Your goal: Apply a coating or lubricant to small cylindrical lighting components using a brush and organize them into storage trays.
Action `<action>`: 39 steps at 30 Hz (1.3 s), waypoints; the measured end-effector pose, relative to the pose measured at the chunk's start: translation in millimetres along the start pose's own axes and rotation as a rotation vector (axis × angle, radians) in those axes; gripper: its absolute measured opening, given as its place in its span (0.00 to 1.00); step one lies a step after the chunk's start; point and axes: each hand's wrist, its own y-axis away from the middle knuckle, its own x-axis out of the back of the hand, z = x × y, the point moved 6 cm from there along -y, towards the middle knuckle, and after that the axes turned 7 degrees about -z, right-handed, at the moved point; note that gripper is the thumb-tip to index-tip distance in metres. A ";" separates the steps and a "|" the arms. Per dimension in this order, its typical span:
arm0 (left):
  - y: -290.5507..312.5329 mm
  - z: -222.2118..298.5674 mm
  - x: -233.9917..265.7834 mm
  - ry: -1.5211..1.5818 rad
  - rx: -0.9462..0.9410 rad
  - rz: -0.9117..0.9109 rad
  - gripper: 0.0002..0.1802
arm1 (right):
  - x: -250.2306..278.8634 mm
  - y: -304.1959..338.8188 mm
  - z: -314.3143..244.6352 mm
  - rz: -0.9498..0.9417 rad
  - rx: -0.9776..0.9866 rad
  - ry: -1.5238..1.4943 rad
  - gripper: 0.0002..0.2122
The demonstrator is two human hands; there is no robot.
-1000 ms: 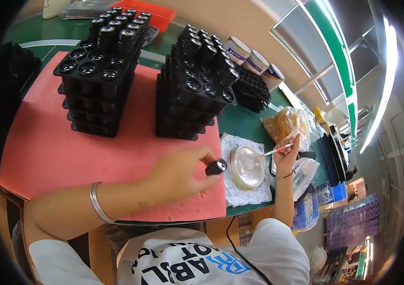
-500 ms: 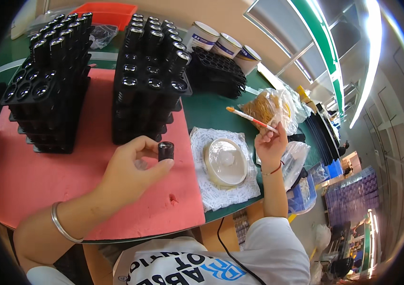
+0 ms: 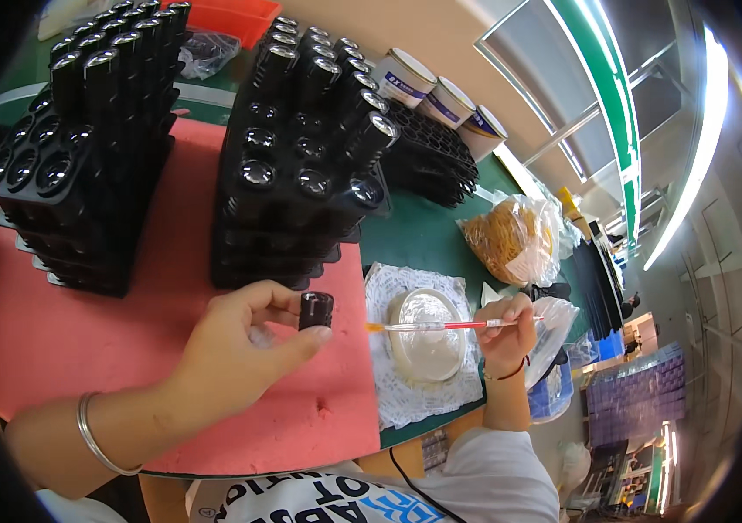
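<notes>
Between thumb and fingers, my left hand (image 3: pixel 236 344) pinches a small glossy black cylinder (image 3: pixel 315 311), held upright above the pink mat (image 3: pixel 170 418). My right hand (image 3: pixel 507 331) grips a slim paintbrush (image 3: pixel 441 326) with a red and white handle. The brush lies level across a round white dish (image 3: pixel 428 357), its orange-yellow tip pointing left toward the cylinder but apart from it. Clear, shiny material shows in the dish, which rests on a printed paper sheet (image 3: pixel 388 405).
Two stacks of black trays, left (image 3: pixel 83 227) and middle (image 3: pixel 275 235), carry shiny-topped black cylinders. Behind stand an orange-red bin (image 3: pixel 249 17), several white tubs (image 3: pixel 404 77) and empty black trays (image 3: pixel 428 148). A bag of yellow-brown strands (image 3: pixel 510 240) lies right.
My right hand has come down, and the brush has swung from slanting up-left to level over the dish. My left hand still pinches the cylinder. The whole view has shifted slightly.
</notes>
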 end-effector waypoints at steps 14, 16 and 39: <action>4.5 5.0 2.0 -0.079 0.035 0.014 0.13 | -12.7 -6.9 4.4 -0.069 -0.040 0.203 0.13; 2.6 5.8 1.1 -0.045 0.018 0.000 0.13 | -11.5 -5.7 4.1 -0.076 -0.035 0.206 0.13; 2.5 -3.5 -9.1 0.062 -0.018 -0.114 0.13 | -5.0 -0.9 -0.1 -0.040 -0.057 0.216 0.13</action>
